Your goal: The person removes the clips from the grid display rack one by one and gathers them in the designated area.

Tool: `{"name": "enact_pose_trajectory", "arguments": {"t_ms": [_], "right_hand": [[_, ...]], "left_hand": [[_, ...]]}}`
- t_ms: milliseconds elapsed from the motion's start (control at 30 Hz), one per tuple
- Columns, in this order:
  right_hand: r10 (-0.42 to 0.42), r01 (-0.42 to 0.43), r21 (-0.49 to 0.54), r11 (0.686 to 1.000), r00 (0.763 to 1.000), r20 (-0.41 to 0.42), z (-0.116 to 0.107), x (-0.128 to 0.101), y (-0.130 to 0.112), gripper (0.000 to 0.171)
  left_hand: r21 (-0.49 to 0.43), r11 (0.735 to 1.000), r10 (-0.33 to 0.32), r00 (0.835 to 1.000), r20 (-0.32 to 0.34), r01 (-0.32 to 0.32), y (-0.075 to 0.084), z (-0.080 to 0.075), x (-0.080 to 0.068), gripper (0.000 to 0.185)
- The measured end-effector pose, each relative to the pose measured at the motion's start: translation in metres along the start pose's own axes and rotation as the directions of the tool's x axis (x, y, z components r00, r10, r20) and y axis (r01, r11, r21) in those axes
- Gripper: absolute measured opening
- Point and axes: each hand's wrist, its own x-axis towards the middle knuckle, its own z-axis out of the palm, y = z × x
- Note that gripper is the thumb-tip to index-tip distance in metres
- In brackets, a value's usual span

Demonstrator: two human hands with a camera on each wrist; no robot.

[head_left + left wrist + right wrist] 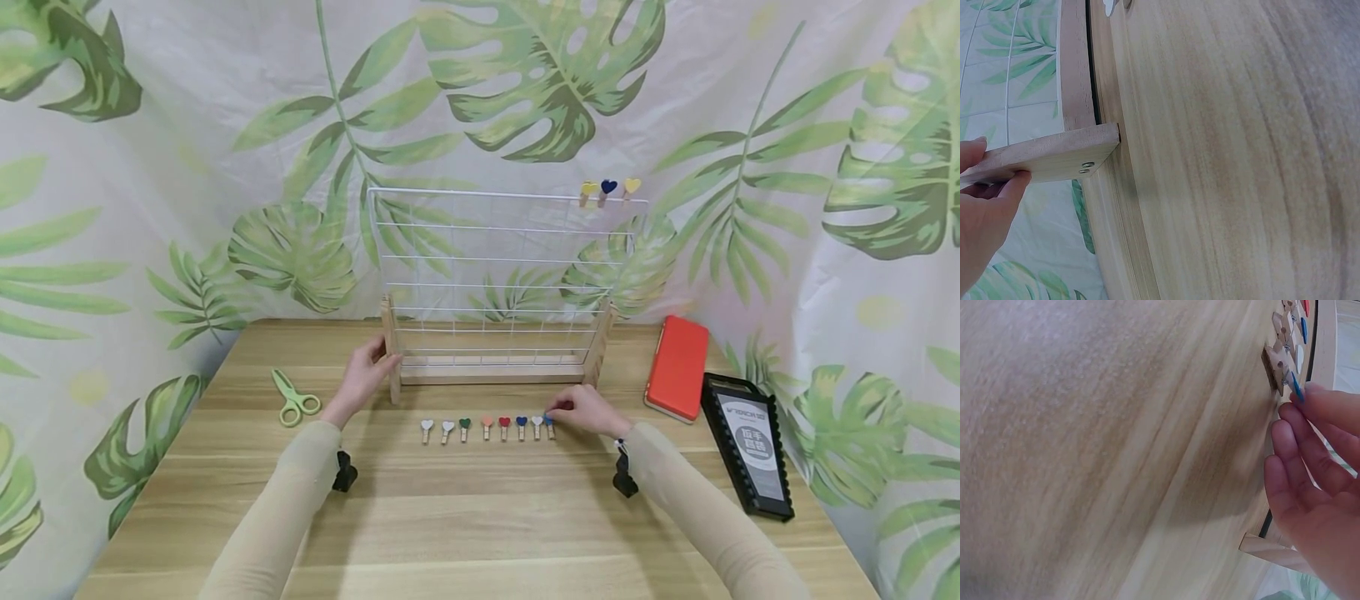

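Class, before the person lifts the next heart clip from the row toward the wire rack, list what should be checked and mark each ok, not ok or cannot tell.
1. Left hand steadies the rack's wooden leg: ok.
2. Right hand at the rightmost blue clip: ok, fingertips touch it.
3. Clip firmly pinched: cannot tell; fingers look fairly straight in the right wrist view.
4. Wire rack upright on the table: ok.
5. Free space on the top wire left of the three hung clips: ok.
6. Scissors clear of both hands: ok.
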Motion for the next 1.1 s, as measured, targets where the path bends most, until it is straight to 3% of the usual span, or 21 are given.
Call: {"name": "enact_pose_trajectory", "arguments": {"t_ms": [233,367,500,700,800,1000,1100], "right_hand": [[-0.02,0.02,0.017,1.0,1.0,-0.003,-0.005,-0.002,0.002,0.011],[-0.054,0.054,-0.007,0.999,0.998,-0.043,-0.019,-0.002,-0.006,0.013],[-0.089,0.087,-0.016,0.996,0.99,-0.107,-0.054,0.0,-0.028,0.014],[-0.101,0.095,-0.034,0.995,0.967,-0.236,-0.129,0.0,-0.076,0.019],[-0.184,0.161,-0.095,0.982,0.924,-0.336,-0.167,0.0,-0.102,0.019],[-0.359,0.272,-0.236,0.933,0.754,-0.549,-0.229,0.005,-0.147,0.021],[-0.393,0.262,-0.298,0.918,0.704,-0.591,-0.251,0.013,-0.158,0.025]], "left_hand": [[-0.01,1.0,-0.01,1.0,-0.004,0.01,0.0,0.0,0.001,0.054],[-0.013,1.0,-0.011,1.0,-0.002,0.011,0.001,0.0,0.0,0.054],[-0.008,1.0,-0.014,1.0,-0.006,0.014,0.0,0.0,0.0,0.054],[0.007,1.0,-0.01,1.0,-0.019,0.01,-0.002,0.0,0.002,0.051],[0.011,1.0,-0.012,1.0,-0.017,0.012,-0.003,0.0,0.002,0.051],[0.003,1.0,-0.004,1.0,-0.01,0.004,0.0,-0.001,0.0,0.054],[-0.003,1.0,0.004,1.0,-0.008,-0.004,0.001,-0.001,-0.001,0.056]]}}
